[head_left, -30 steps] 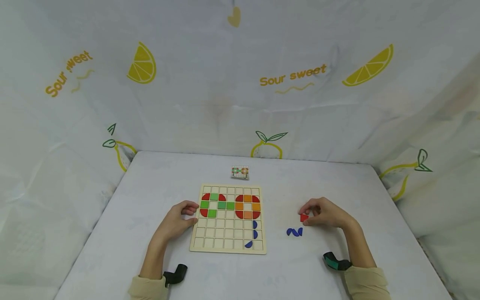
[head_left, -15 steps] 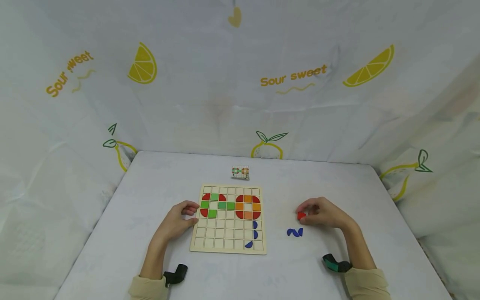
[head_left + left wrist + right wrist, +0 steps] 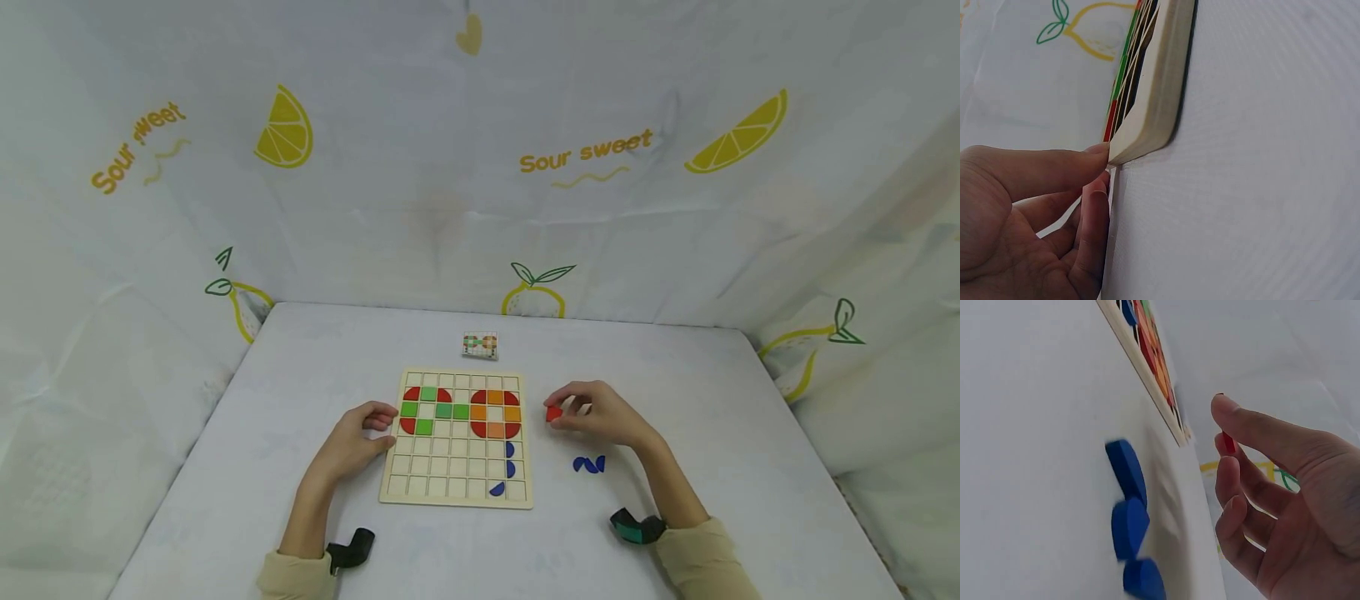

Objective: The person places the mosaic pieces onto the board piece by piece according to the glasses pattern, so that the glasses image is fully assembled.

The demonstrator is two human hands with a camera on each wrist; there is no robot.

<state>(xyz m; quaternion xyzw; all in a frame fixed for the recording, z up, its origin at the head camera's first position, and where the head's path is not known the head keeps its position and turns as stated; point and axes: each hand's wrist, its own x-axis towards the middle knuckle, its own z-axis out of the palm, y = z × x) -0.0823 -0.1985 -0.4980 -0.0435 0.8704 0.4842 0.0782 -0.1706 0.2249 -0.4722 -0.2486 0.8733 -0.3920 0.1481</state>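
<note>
My right hand pinches a small red piece between thumb and fingers, above the table to the right of the wooden grid board. In the right wrist view, the red piece shows edge-on under the thumb. My left hand touches the board's left edge with thumb and fingertips, its other fingers loosely bent. Red, green and orange pieces fill cells in the board's upper rows. Blue pieces lie in its lower right cells. Three loose blue pieces lie on the table below my right hand.
A small pattern card stands behind the board, showing a similar coloured design. A white cloth printed with lemons hangs behind the white table. Dark devices are strapped at both wrists.
My right hand has carried the red piece leftward and slightly away from me, toward the board's right edge. The left hand, the board and the loose blue pieces have stayed in place.
</note>
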